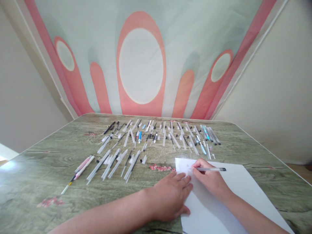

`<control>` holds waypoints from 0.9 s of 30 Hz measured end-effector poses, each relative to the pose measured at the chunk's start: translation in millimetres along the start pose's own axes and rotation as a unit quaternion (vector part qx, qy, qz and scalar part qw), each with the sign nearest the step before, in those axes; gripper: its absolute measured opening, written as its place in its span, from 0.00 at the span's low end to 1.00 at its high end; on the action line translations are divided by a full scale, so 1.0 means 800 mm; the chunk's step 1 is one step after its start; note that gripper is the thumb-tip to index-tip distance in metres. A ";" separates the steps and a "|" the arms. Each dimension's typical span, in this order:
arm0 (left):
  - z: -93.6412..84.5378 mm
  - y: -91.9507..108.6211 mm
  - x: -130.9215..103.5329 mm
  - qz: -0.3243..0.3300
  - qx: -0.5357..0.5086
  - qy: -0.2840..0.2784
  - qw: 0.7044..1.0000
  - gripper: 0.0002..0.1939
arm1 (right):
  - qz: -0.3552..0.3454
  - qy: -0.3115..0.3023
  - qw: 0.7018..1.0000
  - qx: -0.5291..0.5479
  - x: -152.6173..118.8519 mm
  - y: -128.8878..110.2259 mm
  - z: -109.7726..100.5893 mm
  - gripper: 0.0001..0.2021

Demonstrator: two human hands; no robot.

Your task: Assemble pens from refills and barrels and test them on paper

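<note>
Now your tabletop [48,162] is wood-grained, against a patterned wall hanging [141,65]. Rows of pen parts [156,139] lie beyond. Your left hand [170,198] lies flat, open, on the paper [243,188]; your right hand [211,180] grips a pen [211,169] on it.

Clear pen [211,169] with black cap end, lying almost level, tip down on white paper sheet [234,191]. Sheet lies flat at near right of bench.
</note>
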State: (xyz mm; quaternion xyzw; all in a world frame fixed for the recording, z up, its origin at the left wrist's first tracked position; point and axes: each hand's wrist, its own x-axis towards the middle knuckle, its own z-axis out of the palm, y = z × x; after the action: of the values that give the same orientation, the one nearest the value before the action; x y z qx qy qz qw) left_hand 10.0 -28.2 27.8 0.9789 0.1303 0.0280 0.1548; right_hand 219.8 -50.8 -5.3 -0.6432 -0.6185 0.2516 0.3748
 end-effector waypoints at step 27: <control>0.001 0.000 -0.001 0.005 0.027 0.007 1.000 0.32 | -0.005 -0.003 1.000 -0.020 0.001 0.004 0.000 0.05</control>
State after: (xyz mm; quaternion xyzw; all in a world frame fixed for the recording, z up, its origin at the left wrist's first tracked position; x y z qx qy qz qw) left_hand 9.6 -28.8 27.3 0.9832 0.1275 0.0317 0.1270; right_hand 221.4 -50.1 -7.6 -0.6464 -0.6278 0.2390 0.3618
